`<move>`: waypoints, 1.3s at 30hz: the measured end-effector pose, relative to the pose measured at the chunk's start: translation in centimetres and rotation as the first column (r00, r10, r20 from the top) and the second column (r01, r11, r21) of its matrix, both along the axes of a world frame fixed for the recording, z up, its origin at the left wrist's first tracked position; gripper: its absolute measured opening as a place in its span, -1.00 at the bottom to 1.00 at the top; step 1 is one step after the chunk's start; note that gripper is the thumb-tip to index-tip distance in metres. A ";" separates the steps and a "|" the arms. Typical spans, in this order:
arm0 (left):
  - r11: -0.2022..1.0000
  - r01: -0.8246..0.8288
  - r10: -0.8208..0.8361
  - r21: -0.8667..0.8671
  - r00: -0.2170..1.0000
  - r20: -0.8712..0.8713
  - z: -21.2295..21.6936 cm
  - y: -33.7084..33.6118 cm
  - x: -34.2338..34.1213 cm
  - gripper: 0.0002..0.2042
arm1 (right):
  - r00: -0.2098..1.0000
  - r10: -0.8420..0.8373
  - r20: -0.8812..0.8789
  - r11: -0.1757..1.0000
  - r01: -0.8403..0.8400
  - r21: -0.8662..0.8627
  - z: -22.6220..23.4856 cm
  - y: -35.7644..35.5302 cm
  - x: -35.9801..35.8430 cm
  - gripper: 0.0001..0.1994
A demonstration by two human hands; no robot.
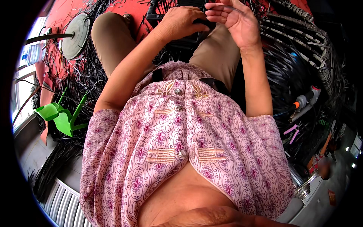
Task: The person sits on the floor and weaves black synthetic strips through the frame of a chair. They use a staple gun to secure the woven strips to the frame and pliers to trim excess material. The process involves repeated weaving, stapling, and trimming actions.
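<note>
My left hand point(184, 22) is raised over my lap with its back up. Its fingers point right, and the thumb lies apart below them. Facing it, my right hand point(242, 28) has its palm turned up and its fingers stretched leftward. The fingertips of the two hands come close together, and nothing shows in either one. Beneath and behind them, between my knees, stands a black woven basket point(154, 16) with open slots, partly hidden by my hands and forearm. Black strips bunch around its lower part.
Loose black strips point(96, 72) are heaped at the left on a red surface point(113, 8). A round grey disc point(78, 36), green plastic pieces point(67, 118), pink-handled cutters point(292, 132) and a grey-and-red hand tool point(307, 99) lie around me. Striped woven bands point(298, 32) curve at the right.
</note>
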State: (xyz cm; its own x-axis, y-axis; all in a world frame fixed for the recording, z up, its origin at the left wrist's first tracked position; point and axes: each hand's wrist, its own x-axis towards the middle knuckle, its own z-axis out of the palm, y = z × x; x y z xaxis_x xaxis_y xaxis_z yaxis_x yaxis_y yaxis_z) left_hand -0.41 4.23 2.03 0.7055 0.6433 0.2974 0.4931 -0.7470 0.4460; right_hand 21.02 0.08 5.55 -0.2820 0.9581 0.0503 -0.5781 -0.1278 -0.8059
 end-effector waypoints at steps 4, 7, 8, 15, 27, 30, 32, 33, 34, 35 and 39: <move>1.000 0.022 -0.022 0.001 0.999 0.046 -0.3 0.2 -0.1 -0.62 | 0.965 -0.131 0.226 0.991 0.126 0.038 0.2 -0.4 -1.1 -0.64; 0.999 0.044 -0.044 -0.019 0.998 0.034 -0.1 0.0 0.0 -0.63 | 0.846 -0.247 0.473 0.969 0.227 0.099 0.8 0.3 -1.4 -0.71; 0.999 0.048 -0.047 -0.017 0.998 0.040 -0.1 0.0 0.0 -0.63 | 0.811 -0.286 0.511 0.958 0.231 0.170 1.3 0.5 -1.8 -0.73; 0.993 0.109 -0.112 0.037 0.990 0.091 -1.2 0.8 -0.3 -0.65 | 0.714 -0.295 0.635 0.954 0.259 0.152 3.3 0.7 -2.7 -0.71; 0.989 -0.005 0.030 -0.145 0.985 0.168 -0.3 -0.5 0.2 -0.64 | 0.333 -0.243 0.911 0.968 0.144 0.205 -5.8 9.2 1.5 -0.77; 0.995 0.028 -0.010 -0.091 0.980 0.197 -0.5 -0.6 0.4 -0.62 | 0.611 0.000 0.791 0.993 0.092 -0.071 -7.4 10.2 2.0 -0.84; 0.998 0.067 -0.064 -0.016 0.985 0.162 -0.7 -0.7 0.3 -0.61 | 0.634 0.152 0.758 0.975 0.029 -0.221 -7.1 11.1 1.9 -0.83; 0.995 0.090 -0.094 0.037 0.988 0.125 -0.7 -0.6 0.1 -0.60 | 0.614 0.244 0.751 0.953 -0.008 -0.303 -6.9 11.7 1.7 -0.84; 0.990 0.114 -0.121 0.088 0.989 0.087 -0.8 -0.6 0.0 -0.58 | 0.589 0.333 0.736 0.923 -0.043 -0.383 -6.9 12.1 1.6 -0.84; 0.988 0.113 -0.123 0.104 0.988 0.097 -0.8 -0.6 0.1 -0.59 | 0.581 0.389 0.715 0.903 -0.086 -0.421 -6.9 12.6 1.6 -0.84; 0.983 0.150 -0.162 0.102 0.980 0.116 -1.1 -0.2 0.2 -0.63 | 0.591 0.462 0.661 0.864 -0.133 -0.485 -8.3 13.4 1.7 -0.83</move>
